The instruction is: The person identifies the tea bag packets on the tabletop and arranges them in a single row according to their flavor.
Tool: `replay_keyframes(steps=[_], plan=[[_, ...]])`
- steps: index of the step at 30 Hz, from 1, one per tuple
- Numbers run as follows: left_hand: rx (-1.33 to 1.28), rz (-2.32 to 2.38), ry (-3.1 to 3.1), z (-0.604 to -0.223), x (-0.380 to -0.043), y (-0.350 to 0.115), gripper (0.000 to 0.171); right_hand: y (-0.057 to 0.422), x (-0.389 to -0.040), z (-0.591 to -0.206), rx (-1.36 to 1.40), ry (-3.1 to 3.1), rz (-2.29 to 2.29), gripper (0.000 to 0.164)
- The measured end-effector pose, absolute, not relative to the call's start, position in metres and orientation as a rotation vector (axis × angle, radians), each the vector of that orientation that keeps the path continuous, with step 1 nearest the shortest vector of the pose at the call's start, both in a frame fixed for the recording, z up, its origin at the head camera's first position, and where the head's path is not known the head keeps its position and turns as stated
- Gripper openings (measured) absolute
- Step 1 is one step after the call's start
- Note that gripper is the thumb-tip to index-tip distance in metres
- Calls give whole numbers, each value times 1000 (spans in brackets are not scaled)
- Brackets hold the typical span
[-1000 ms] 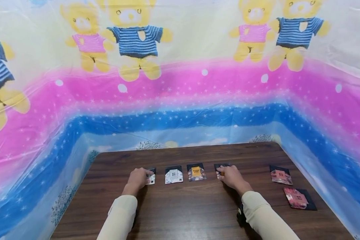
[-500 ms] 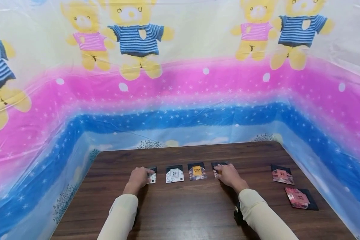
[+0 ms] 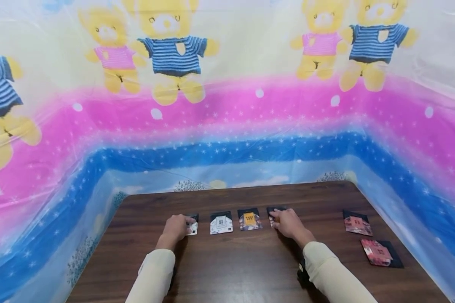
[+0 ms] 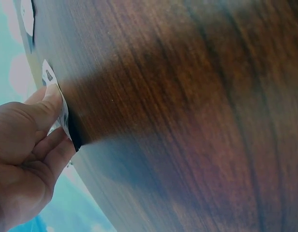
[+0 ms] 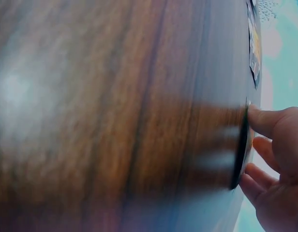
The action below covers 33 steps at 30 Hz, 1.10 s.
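Across the table, the left hand pinched a white packet, the right hand a dark packet; overtightening risked creases.

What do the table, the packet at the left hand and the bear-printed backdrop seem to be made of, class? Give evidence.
Table: wood or wood-look laminate, smooth, slightly glossy; streaky grain and a soft reflection show.
Packet at the left hand: perhaps plastic film or coated paper; thin and printed, finish unclear.
Bear-printed backdrop: probably fabric or plastic sheeting, faint sheen; creases show.
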State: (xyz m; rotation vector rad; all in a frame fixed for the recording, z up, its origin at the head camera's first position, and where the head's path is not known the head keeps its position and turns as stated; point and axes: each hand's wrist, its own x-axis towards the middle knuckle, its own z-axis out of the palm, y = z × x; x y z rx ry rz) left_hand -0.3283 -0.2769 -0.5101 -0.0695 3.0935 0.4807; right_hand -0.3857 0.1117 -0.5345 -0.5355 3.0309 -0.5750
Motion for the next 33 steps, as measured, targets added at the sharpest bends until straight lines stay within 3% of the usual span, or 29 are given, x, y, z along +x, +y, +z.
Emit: replay_keyframes(steps=[7, 19, 33], plan=[[-59, 477, 3102, -516, -326, -274, 30, 142, -383, -530, -612, 3078, -750, 46], [-75, 524, 3084, -507, -327, -279, 31, 215, -388, -529, -461, 3100, -726, 42], [-64, 488, 3086, -510, -327, -278, 31, 297, -383, -524, -295, 3104, -700, 51]])
